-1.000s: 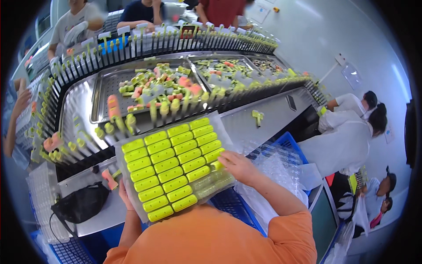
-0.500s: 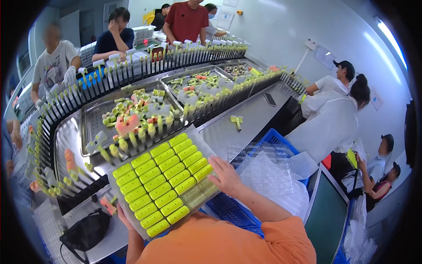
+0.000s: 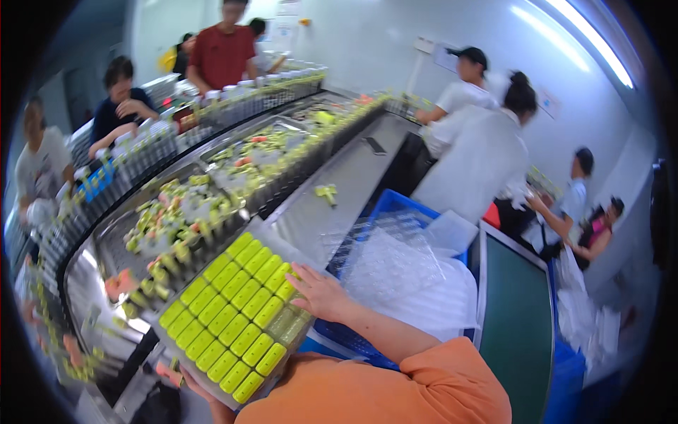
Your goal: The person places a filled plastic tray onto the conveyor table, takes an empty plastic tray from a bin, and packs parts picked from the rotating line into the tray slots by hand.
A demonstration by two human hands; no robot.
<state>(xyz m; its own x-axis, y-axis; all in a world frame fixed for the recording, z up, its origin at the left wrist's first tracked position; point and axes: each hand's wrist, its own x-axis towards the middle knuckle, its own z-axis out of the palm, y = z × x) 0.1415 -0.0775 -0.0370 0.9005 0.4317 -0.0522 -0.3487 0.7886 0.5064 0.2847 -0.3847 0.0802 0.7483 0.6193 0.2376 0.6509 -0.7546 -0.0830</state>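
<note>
A clear plastic blister tray (image 3: 288, 326) is tilted in front of me, filled with rows of bright yellow-green oblong pieces (image 3: 229, 321). Several slots along its right side hold no yellow-green piece. My right hand (image 3: 321, 291) is on the tray's right edge, fingers over the rim beside the end pieces. At the lower left edge my left hand (image 3: 198, 387) supports the tray; most of its fingers are hidden beneath. Close to the left hand is a small pinkish-red part (image 3: 169, 374).
A curved conveyor with upright pegs (image 3: 169, 265) runs around steel trays of yellow-green and red parts (image 3: 169, 219). At right stand a blue crate (image 3: 395, 201) with clear plastic trays (image 3: 395, 261) and a green-topped surface (image 3: 515, 318). Several people work around; a phone (image 3: 374, 145) lies on the steel table.
The view has swung to the right, so the conveyor and people appear farther left. The filled tray has shifted slightly left and down in the picture, still between both hands.
</note>
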